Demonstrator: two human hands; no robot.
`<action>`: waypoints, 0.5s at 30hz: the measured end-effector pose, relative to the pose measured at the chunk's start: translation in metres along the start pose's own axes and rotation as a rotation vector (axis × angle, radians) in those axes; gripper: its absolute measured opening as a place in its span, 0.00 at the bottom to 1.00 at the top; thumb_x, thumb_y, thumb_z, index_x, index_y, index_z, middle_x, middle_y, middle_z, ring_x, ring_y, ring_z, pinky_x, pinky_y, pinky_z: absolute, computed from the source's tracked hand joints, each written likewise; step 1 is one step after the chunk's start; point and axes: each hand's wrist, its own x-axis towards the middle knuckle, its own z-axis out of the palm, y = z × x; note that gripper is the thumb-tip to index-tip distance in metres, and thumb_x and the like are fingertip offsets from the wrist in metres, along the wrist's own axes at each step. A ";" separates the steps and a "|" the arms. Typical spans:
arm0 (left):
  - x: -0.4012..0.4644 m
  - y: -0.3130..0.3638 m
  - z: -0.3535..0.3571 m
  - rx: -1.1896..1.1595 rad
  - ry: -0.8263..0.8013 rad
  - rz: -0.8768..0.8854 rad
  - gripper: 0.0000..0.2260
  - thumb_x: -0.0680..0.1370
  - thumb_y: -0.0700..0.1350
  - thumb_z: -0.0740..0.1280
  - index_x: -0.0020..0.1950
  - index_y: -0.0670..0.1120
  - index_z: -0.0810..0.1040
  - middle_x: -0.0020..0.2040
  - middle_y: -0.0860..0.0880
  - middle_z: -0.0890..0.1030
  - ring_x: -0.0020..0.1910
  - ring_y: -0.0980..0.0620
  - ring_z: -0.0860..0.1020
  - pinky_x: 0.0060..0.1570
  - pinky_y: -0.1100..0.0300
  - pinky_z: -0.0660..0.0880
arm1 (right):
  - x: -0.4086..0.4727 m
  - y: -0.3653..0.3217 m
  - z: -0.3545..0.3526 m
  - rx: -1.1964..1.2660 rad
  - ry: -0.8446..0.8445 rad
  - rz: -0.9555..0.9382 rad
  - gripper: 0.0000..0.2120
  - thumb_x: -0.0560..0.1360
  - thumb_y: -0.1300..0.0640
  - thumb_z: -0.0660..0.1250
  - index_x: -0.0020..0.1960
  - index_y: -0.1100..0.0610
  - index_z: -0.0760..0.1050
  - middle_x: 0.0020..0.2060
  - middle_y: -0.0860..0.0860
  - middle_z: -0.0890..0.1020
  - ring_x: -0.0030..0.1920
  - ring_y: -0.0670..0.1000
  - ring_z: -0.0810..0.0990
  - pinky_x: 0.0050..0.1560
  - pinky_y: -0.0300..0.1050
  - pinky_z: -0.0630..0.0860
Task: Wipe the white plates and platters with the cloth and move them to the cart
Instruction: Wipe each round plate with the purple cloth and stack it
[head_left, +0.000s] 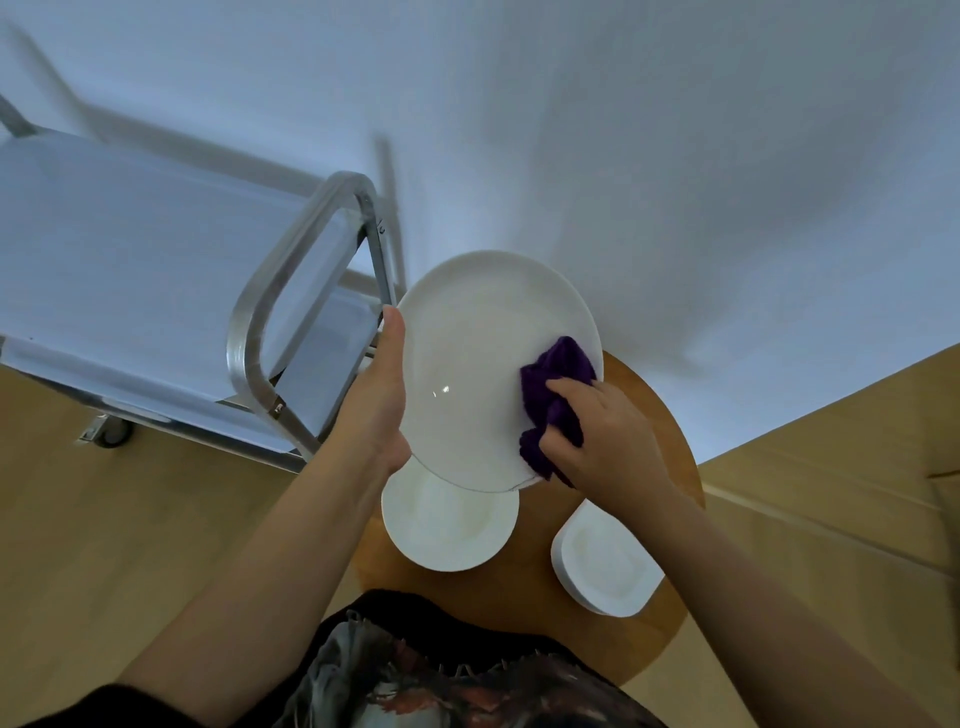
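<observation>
My left hand (376, 395) grips the left rim of a large white oval platter (467, 353) and holds it tilted above the round wooden table (660, 415). My right hand (597, 441) presses a bunched purple cloth (553, 400) against the platter's right side. Below the platter a round white plate (447, 525) rests on the table. A stack of squarish white plates (602, 561) sits to its right, partly under my right forearm.
A metal cart (156, 270) with flat shelves and a tubular handle (291, 296) stands to the left of the table, close to the platter. A white wall lies behind. Wooden floor surrounds the table, and a caster (111, 431) shows under the cart.
</observation>
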 end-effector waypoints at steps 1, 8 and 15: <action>0.000 0.000 -0.001 0.016 0.003 -0.010 0.39 0.61 0.72 0.60 0.67 0.52 0.73 0.62 0.46 0.79 0.60 0.43 0.77 0.61 0.43 0.72 | -0.001 -0.008 0.000 0.029 0.113 -0.021 0.17 0.70 0.58 0.68 0.56 0.66 0.78 0.45 0.58 0.83 0.45 0.58 0.81 0.42 0.41 0.75; -0.010 -0.001 0.008 -0.006 -0.098 -0.071 0.31 0.66 0.71 0.62 0.42 0.45 0.86 0.44 0.43 0.85 0.42 0.46 0.84 0.33 0.56 0.80 | 0.001 -0.060 0.027 0.089 -0.220 -0.332 0.33 0.74 0.49 0.64 0.74 0.61 0.59 0.74 0.58 0.61 0.74 0.59 0.57 0.73 0.53 0.57; -0.022 0.010 0.011 -0.033 -0.199 0.062 0.27 0.71 0.68 0.61 0.60 0.52 0.80 0.57 0.47 0.82 0.58 0.48 0.80 0.50 0.53 0.78 | 0.054 -0.051 0.011 -0.093 -0.027 -0.625 0.26 0.72 0.50 0.65 0.67 0.61 0.71 0.69 0.63 0.68 0.68 0.64 0.67 0.70 0.56 0.61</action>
